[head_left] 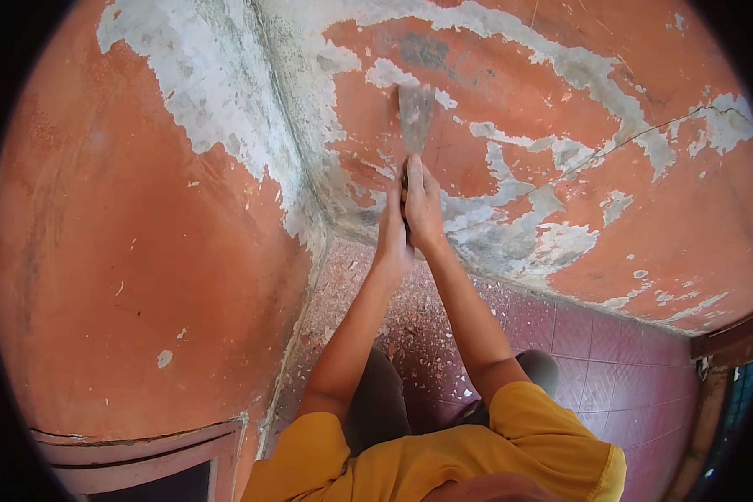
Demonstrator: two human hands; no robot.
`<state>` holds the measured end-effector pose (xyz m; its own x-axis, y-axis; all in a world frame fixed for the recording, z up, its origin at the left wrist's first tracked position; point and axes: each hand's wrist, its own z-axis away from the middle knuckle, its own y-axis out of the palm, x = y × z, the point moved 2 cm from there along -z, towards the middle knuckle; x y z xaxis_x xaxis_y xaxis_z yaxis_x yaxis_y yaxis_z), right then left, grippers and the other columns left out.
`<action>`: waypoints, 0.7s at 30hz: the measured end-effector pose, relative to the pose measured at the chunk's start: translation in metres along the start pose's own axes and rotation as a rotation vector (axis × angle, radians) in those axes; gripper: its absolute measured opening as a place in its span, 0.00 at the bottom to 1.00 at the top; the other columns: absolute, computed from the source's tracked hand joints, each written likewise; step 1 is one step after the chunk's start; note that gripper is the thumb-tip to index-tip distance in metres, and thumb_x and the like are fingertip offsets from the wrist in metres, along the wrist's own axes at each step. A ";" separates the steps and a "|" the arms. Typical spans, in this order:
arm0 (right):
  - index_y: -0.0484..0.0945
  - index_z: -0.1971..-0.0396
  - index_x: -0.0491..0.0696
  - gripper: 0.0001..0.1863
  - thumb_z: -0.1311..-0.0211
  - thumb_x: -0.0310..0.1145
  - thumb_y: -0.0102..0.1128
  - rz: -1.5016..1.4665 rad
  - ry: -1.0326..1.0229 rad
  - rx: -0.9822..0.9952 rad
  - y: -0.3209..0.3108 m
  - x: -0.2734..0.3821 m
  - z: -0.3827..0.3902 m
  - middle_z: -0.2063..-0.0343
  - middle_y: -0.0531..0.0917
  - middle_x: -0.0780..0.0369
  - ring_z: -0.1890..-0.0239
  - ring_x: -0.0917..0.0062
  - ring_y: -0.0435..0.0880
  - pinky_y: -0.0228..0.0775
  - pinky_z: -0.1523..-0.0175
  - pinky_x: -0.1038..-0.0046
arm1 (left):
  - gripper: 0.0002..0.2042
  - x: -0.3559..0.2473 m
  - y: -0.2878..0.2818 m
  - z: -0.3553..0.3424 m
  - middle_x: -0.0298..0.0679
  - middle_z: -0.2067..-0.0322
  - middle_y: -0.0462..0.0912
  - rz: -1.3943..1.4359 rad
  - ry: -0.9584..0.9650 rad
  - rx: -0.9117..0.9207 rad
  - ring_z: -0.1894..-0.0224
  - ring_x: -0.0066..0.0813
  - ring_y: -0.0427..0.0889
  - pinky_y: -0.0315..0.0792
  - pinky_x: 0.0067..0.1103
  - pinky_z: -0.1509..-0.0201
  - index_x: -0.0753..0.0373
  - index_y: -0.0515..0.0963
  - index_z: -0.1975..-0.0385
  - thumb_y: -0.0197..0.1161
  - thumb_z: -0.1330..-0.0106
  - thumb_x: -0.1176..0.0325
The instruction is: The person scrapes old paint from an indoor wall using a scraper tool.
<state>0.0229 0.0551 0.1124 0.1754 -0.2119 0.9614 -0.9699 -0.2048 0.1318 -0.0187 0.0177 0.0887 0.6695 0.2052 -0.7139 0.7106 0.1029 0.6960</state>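
A metal scraper (416, 113) with a wide blade and a dark handle lies against the orange wall (456, 79) ahead of me, its blade pointing upward in the view. My left hand (395, 222) presses on the handle from the left, fingers together. My right hand (423, 205) grips it from the right with the thumb along the top. Patches of grey and white bare plaster surround the blade where paint has come away.
A second peeling wall (142, 284) meets this one in a corner at my left, above a pink frame (134, 452). Paint flakes litter the red tiled floor (594, 385) around my bent knees. A brown wooden frame (732, 339) stands at the far right.
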 end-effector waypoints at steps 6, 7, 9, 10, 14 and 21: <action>0.66 0.78 0.44 0.21 0.29 0.44 0.39 -0.060 -0.021 -0.022 0.004 0.004 0.002 0.82 0.63 0.69 0.76 0.85 0.58 0.54 0.72 0.78 | 0.27 -0.008 0.005 -0.002 0.33 0.38 0.61 -0.038 0.044 -0.011 0.37 0.24 0.61 0.57 0.21 0.35 0.57 0.57 0.35 0.40 0.29 0.49; 0.66 0.78 0.44 0.21 0.29 0.44 0.39 -0.065 -0.001 0.002 0.002 0.004 0.005 0.82 0.63 0.69 0.76 0.85 0.58 0.55 0.72 0.78 | 0.26 -0.005 0.003 -0.001 0.31 0.39 0.62 -0.095 0.067 -0.008 0.40 0.24 0.64 0.62 0.23 0.40 0.53 0.56 0.35 0.40 0.29 0.50; 0.66 0.77 0.44 0.21 0.29 0.44 0.39 -0.050 -0.020 -0.007 0.002 0.010 -0.005 0.82 0.63 0.69 0.76 0.85 0.58 0.55 0.72 0.78 | 0.25 -0.001 0.001 -0.006 0.29 0.41 0.63 -0.148 0.086 -0.004 0.43 0.24 0.67 0.68 0.25 0.45 0.49 0.55 0.34 0.40 0.29 0.50; 0.67 0.77 0.44 0.21 0.29 0.44 0.39 -0.046 -0.027 -0.004 0.006 0.013 -0.007 0.82 0.64 0.69 0.76 0.85 0.59 0.55 0.72 0.78 | 0.25 -0.016 0.007 -0.006 0.30 0.38 0.60 -0.082 0.019 0.012 0.40 0.25 0.63 0.63 0.24 0.40 0.51 0.54 0.34 0.39 0.29 0.51; 0.67 0.77 0.44 0.21 0.29 0.44 0.39 -0.097 -0.030 0.026 0.006 0.010 -0.010 0.82 0.64 0.68 0.76 0.85 0.59 0.55 0.71 0.78 | 0.26 -0.013 0.006 -0.004 0.31 0.34 0.53 -0.013 -0.025 0.037 0.33 0.25 0.52 0.50 0.23 0.31 0.55 0.52 0.34 0.38 0.28 0.53; 0.67 0.77 0.49 0.22 0.31 0.51 0.41 -0.138 -0.035 0.020 0.009 0.007 -0.016 0.84 0.60 0.74 0.82 0.90 0.54 0.47 0.78 0.82 | 0.26 -0.016 0.007 -0.009 0.32 0.35 0.56 -0.052 0.008 0.044 0.34 0.25 0.56 0.54 0.24 0.33 0.55 0.51 0.33 0.38 0.28 0.51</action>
<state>0.0128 0.0669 0.1240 0.3129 -0.2139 0.9254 -0.9327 -0.2530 0.2569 -0.0266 0.0237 0.1056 0.6295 0.2080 -0.7486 0.7536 0.0710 0.6535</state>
